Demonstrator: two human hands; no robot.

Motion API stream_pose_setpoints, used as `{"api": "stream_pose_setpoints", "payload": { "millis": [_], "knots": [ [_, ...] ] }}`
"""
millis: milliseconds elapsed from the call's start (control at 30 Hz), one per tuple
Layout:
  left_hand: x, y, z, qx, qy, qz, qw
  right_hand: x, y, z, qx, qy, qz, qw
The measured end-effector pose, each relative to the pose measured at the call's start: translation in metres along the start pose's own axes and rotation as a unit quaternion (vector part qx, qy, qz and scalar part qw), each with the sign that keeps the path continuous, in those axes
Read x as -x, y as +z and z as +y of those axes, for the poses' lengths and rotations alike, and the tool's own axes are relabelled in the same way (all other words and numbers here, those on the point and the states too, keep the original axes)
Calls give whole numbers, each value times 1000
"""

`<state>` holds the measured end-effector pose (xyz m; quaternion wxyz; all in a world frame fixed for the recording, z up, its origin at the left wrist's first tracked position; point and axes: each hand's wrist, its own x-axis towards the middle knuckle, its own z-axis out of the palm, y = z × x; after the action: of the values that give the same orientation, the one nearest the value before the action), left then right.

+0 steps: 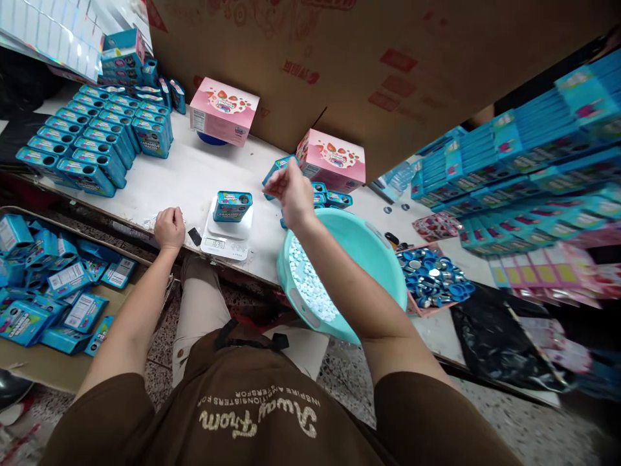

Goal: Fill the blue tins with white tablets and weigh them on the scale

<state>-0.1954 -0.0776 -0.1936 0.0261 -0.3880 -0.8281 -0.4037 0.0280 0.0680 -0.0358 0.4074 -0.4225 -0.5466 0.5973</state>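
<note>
My left hand (169,228) rests closed on the table's front edge, the inside of its fingers hidden. Right of it stands a white digital scale (227,243) with a lit display, bearing one upright blue candy box (233,207) with a dark round hole in its top. My right hand (292,194) is raised right of the scale, fingers loosely apart, no object visible in them. More blue boxes (338,199) stand behind it, partly covered by the hand. Beneath my right forearm is a turquoise basin (373,259) containing small pale candies (310,285).
Rows of blue boxes (99,139) stand at the left. A carton (109,301) of loose blue boxes sits below. Two pink strawberry boxes (224,107) (334,158) are at the back against a cardboard wall (359,39). A tray of blue caps (431,275) lies right of the basin.
</note>
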Motion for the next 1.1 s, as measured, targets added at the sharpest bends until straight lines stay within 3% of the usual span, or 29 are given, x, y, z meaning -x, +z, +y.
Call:
{"api": "stream_pose_setpoints", "payload": {
  "millis": [233,333,433,567,667,800,867,1000,1100],
  "knots": [
    [-2,1,0,10,4,-2,1000,50,-97,11,151,-101,79,980],
    [-4,0,0,11,6,1,1000,72,-134,22,202,-107,105,968],
    [-7,0,2,12,10,5,1000,92,-161,35,305,-80,72,946],
    [-13,2,4,10,13,13,1000,112,-174,51,521,-7,-71,851],
    [-15,3,4,7,9,15,1000,121,-172,57,577,38,-147,802],
    [-16,-1,4,14,14,3,1000,129,-171,56,579,44,-202,789],
    [-16,-5,10,31,48,-23,998,133,-176,53,580,28,-216,785],
    [-19,-6,41,80,142,-89,983,144,-188,46,580,4,-194,791],
    [-24,4,69,98,136,-141,976,153,-195,43,565,-13,-173,807]
  ]
}}
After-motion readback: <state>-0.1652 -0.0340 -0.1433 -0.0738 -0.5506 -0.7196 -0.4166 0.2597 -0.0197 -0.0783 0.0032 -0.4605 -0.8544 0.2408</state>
